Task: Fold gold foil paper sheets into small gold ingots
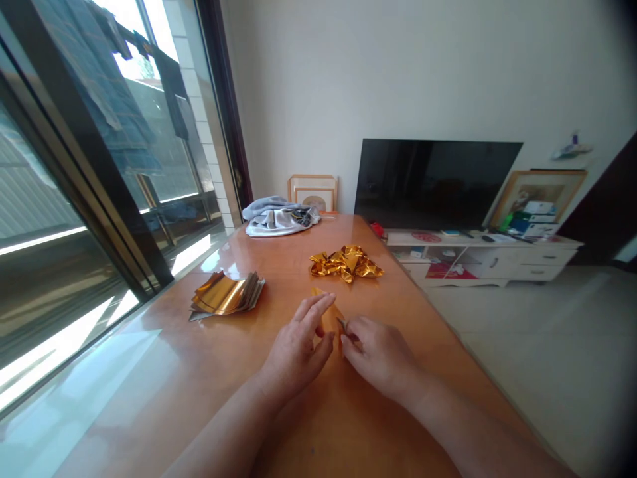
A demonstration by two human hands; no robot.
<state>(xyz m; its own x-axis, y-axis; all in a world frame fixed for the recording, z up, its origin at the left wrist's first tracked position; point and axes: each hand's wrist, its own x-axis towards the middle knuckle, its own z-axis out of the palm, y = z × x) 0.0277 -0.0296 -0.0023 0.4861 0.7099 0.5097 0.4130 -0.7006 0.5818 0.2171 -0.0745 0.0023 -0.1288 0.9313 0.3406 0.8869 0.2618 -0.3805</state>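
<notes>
A sheet of gold foil paper (pixel 329 320) is between my two hands, just above or on the table. My right hand (pixel 381 352) is closed, pinching the paper's right edge between thumb and fingers. My left hand (pixel 301 342) is at the paper's left side, its fingers stretched forward and its thumb apart from them; its fingertips touch or nearly touch the sheet. Beyond my hands lies a cluster of folded gold foil pieces (pixel 347 263). To the left sits a stack of flat gold foil sheets (pixel 226 294), slightly curled. Part of the paper is hidden behind my fingers.
The brown table (pixel 199 398) runs away from me, with a bundle of grey cloth (pixel 281 218) at its far end. Sliding glass doors (pixel 99 166) stand along the left. Behind on the right, a television (pixel 432 182) stands on a white cabinet (pixel 497 259).
</notes>
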